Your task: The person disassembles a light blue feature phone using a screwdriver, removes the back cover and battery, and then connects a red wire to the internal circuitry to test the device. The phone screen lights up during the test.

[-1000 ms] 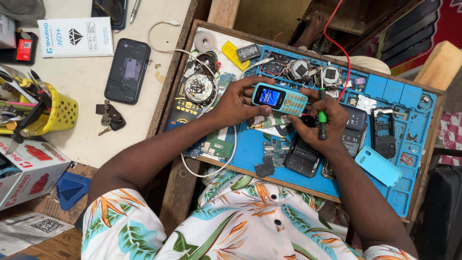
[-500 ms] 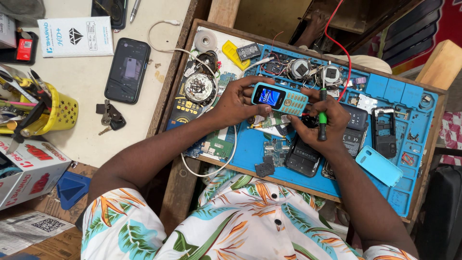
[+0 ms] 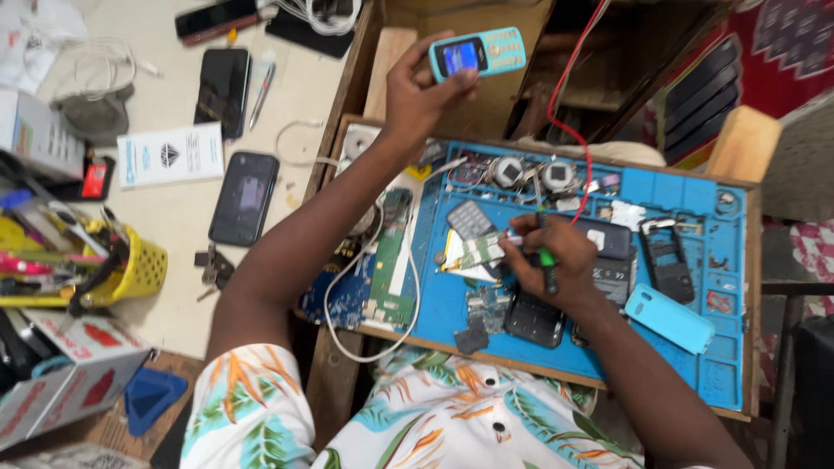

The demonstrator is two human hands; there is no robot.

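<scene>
Meanwhile, left hand (image 3: 419, 97) grips lit blue keypad phone (image 3: 477, 54) raised far off mat (image 3: 686, 187), assembled; right hand (image 3: 556, 265) clutches green screwdriver (image 3: 546, 260) w/ circuit board (image 3: 476, 252) unfinished.

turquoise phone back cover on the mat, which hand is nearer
Right. The right hand rests on the mat just left of the cover; the left hand is raised far up-left, holding a keypad phone.

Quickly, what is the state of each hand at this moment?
Left hand: closed, holding up the light blue keypad phone.
Right hand: closed, holding a green-handled screwdriver over the blue work mat.
</scene>
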